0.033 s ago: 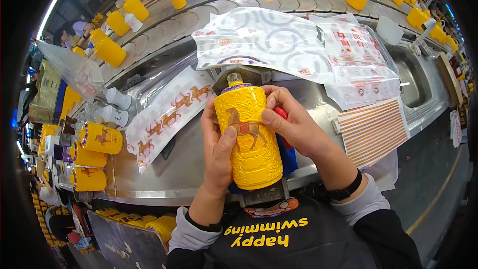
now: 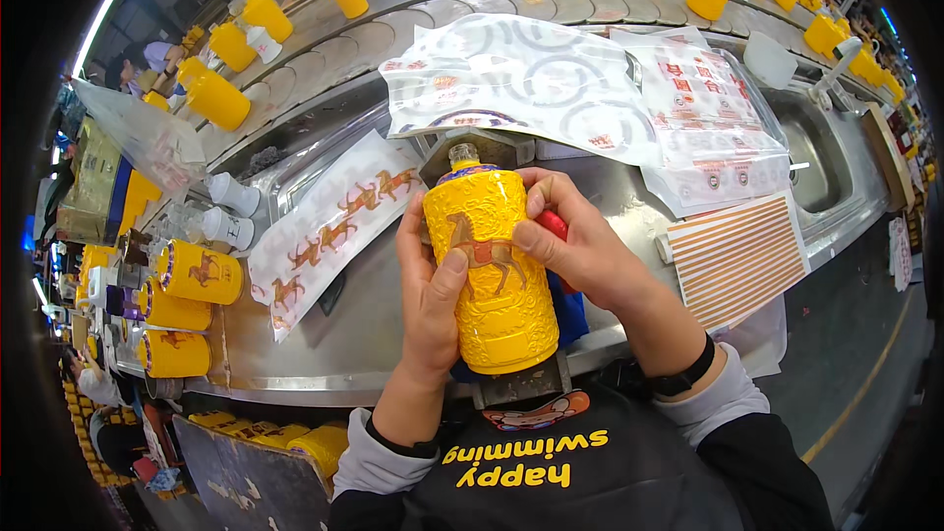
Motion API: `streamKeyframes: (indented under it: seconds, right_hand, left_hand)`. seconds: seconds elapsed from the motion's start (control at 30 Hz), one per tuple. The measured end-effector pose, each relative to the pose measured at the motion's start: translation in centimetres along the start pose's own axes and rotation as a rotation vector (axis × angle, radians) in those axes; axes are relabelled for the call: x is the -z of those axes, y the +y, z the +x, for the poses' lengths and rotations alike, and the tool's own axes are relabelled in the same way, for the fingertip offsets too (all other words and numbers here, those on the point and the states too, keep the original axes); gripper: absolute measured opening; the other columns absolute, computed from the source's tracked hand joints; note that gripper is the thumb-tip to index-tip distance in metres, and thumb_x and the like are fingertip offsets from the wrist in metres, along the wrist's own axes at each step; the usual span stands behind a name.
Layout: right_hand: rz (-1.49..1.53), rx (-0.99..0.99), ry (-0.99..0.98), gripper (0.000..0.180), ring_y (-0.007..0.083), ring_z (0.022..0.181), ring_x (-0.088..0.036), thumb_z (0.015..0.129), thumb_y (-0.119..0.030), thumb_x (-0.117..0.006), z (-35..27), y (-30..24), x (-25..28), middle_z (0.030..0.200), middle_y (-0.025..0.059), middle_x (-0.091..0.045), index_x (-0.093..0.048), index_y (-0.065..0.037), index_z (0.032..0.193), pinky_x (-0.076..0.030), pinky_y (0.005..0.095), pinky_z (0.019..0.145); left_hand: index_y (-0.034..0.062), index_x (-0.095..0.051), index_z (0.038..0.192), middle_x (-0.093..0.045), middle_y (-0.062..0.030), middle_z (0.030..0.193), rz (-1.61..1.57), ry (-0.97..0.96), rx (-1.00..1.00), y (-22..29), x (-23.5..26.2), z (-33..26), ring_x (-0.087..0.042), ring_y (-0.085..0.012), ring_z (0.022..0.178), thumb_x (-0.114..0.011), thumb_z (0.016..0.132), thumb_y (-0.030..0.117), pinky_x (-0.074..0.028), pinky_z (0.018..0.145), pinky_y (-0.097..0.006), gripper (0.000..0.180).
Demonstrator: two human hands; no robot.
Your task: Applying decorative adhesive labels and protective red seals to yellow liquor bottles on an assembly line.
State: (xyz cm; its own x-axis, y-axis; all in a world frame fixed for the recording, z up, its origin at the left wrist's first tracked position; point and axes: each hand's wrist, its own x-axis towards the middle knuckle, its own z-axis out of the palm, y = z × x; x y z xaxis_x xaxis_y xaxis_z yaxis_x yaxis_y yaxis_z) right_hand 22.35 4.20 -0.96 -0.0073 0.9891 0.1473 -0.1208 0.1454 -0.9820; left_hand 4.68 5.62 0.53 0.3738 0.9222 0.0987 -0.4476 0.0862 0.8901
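A yellow embossed bottle (image 2: 497, 320) with a clear glass neck stands tilted between my hands, its neck pointing away from me. On its front is a brown horse decal (image 2: 482, 254). My left hand (image 2: 430, 305) is closed around the bottle's left side, thumb on the decal's edge. My right hand (image 2: 580, 246) is at the upper right side, its thumb tip pressed onto the bottle beside the horse. Its fingers curl round a red object (image 2: 553, 226), mostly hidden, so its kind does not show. Left of the bottle lies a sheet of horse decals (image 2: 329, 221).
Large printed decal sheets (image 2: 531, 79) and a striped orange sheet (image 2: 737, 261) cover the right side of the metal bench (image 2: 295, 354). Finished-looking horse bottles (image 2: 202, 273) lie at left. A conveyor (image 2: 551, 2) carries yellow bottles behind. At right is a sink (image 2: 816, 152).
My right thumb has shifted slightly on the bottle's front. The bottle and my left hand stay in place.
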Motion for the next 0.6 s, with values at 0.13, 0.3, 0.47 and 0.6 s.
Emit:
streamKeyframes:
  seconds: [0.13,0.3,0.47,0.6]
  right_hand:
    - [-0.037,0.05,0.007,0.036,0.0259,0.119,-0.041,0.084,-0.025,-0.073,0.07,0.07,-0.23,0.123,0.0191,-0.042,-0.043,-0.007,0.095,-0.035,0.0342,0.1]
    - [-0.042,0.028,-0.002,0.037,0.0261,0.117,-0.042,0.084,-0.026,-0.073,0.08,-0.22,-0.16,0.122,0.0192,-0.042,-0.043,-0.007,0.095,-0.035,0.034,0.1]
    - [-0.007,0.02,0.0,0.035,0.0266,0.118,-0.041,0.086,-0.027,-0.071,0.08,-0.22,-0.18,0.122,0.0193,-0.042,-0.043,-0.007,0.096,-0.036,0.0336,0.099]
    - [-0.014,-0.007,0.016,0.036,0.0271,0.119,-0.042,0.087,-0.029,-0.07,0.11,-0.02,-0.11,0.121,0.0197,-0.042,-0.043,-0.007,0.097,-0.036,0.0335,0.099]
  left_hand:
    - [0.0035,-0.012,0.148,-0.036,-0.0167,0.139,-0.018,0.008,-0.007,-0.18,0.05,0.05,-0.045,-0.0245,0.125,-0.059,0.093,0.024,-0.039,0.104,-0.037,0.075]
    - [0.0041,-0.013,0.148,-0.037,-0.0161,0.138,-0.016,0.008,-0.003,-0.24,0.18,0.09,-0.046,-0.0239,0.124,-0.061,0.092,0.026,-0.039,0.104,-0.037,0.077]
    - [0.0038,-0.014,0.147,-0.037,-0.0158,0.138,-0.012,0.014,-0.002,-0.26,0.11,0.05,-0.046,-0.0234,0.124,-0.061,0.092,0.026,-0.04,0.104,-0.036,0.076]
    - [0.0038,-0.014,0.147,-0.036,-0.0161,0.138,0.008,0.009,-0.015,-0.25,0.11,0.08,-0.046,-0.0236,0.124,-0.061,0.092,0.026,-0.04,0.104,-0.036,0.076]
